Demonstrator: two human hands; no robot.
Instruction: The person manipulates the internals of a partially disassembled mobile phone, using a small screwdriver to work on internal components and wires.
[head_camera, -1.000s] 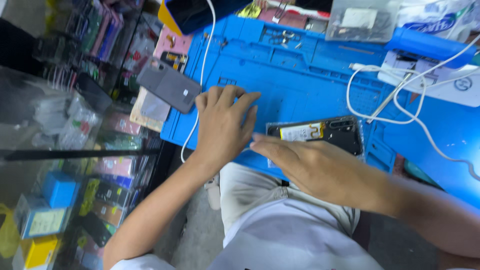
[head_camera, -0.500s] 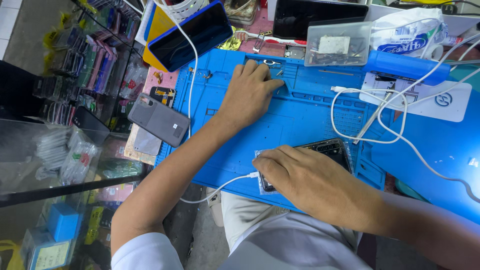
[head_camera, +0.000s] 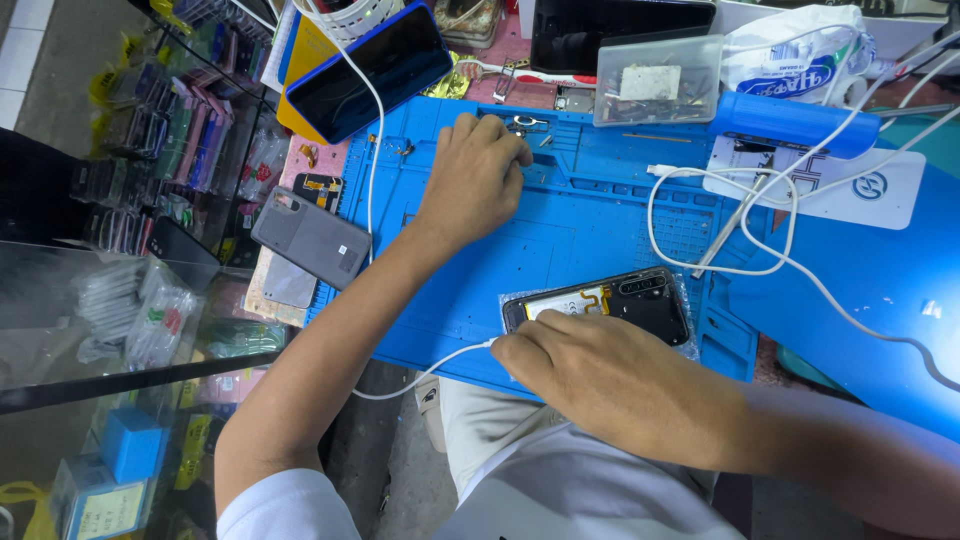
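An opened black phone (head_camera: 625, 300), back cover off with its battery and orange flex showing, lies on a blue work mat (head_camera: 590, 225). My right hand (head_camera: 610, 385) rests on the phone's near edge, fingers curled over it, beside a white cable (head_camera: 430, 372) that ends at the phone. My left hand (head_camera: 475, 180) reaches to the mat's far compartments, fingertips closed among small metal parts (head_camera: 525, 125); whether it holds one is hidden.
A grey phone (head_camera: 312, 237) lies face down left of the mat, a blue-edged phone (head_camera: 368, 68) at the far left. A clear parts box (head_camera: 657, 78), a blue cylinder tool (head_camera: 795, 123), looping white cables (head_camera: 740, 215) and a glass counter (head_camera: 110, 290) surround the mat.
My left hand has reached farther up the mat to the small-parts compartments. My right hand stays on the opened phone. The camera view has tilted down and shifted.
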